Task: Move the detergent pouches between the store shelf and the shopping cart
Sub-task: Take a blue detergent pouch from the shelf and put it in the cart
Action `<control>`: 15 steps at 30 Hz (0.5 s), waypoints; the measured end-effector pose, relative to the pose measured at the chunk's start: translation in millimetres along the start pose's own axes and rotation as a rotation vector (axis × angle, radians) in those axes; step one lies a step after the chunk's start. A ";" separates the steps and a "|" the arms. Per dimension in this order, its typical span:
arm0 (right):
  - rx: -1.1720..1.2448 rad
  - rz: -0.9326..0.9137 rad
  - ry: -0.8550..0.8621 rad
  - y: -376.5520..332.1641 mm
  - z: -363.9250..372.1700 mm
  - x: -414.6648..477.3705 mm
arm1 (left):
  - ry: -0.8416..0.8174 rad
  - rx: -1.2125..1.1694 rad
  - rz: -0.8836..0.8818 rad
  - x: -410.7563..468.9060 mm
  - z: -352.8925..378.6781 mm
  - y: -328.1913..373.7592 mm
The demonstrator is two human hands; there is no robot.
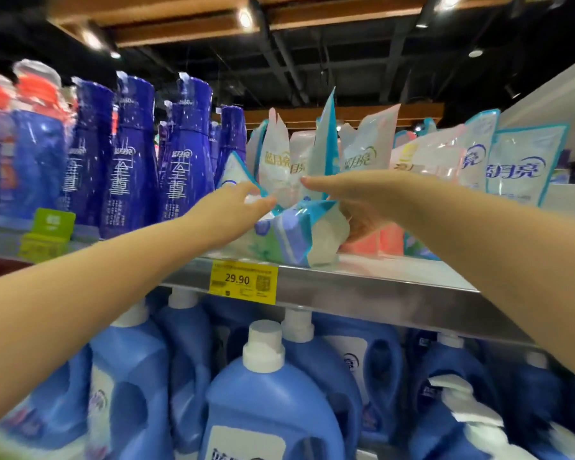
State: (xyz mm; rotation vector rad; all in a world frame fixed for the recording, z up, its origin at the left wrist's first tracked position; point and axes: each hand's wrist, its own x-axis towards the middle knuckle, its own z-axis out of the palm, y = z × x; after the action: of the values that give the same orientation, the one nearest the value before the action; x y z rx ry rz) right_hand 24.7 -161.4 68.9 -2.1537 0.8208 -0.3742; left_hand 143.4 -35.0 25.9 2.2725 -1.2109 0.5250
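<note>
Both arms reach far forward to the upper shelf (379, 293). The right hand (359, 204) curls round the right end of one detergent pouch (296, 234) lying at the shelf's near edge. The left hand (233, 207) lies over its left end, grip unclear. At least four dark blue bottles (186, 154) stand left.

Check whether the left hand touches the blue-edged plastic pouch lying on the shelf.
Touching. Head view: left hand lies on the blue-edged plastic pouch, no gap.

This is a shop aisle. A metal shelf (362, 295) carries a yellow price tag (244, 282) reading 29.90, with rows of identical blue detergent jugs (273, 413) below and detergent pouches (518, 164) above.
</note>
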 end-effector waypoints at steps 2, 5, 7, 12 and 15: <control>-0.244 -0.085 0.061 -9.2 5.0 1.2 | -0.008 -0.001 -0.004 -3.1 3.8 -9.3; -0.505 -0.142 0.070 -24.2 16.6 7.4 | 0.007 -0.125 -0.006 -9.2 9.3 -12.5; -0.624 -0.103 0.021 -36.6 27.7 12.5 | 0.045 -0.115 -0.011 -11.5 10.0 -14.5; -0.799 -0.043 -0.020 -60.1 43.9 20.2 | 0.095 -0.146 -0.039 -15.4 9.9 -30.4; -0.778 -0.022 -0.048 -65.8 45.6 22.2 | 0.069 -0.141 -0.075 -14.0 9.8 -36.8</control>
State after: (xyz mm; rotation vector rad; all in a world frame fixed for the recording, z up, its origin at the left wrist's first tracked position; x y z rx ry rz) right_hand 92.8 -118.3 89.3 -2.8686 1.0273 0.0052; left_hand 168.0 -14.4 1.2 2.1538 -1.0896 0.4704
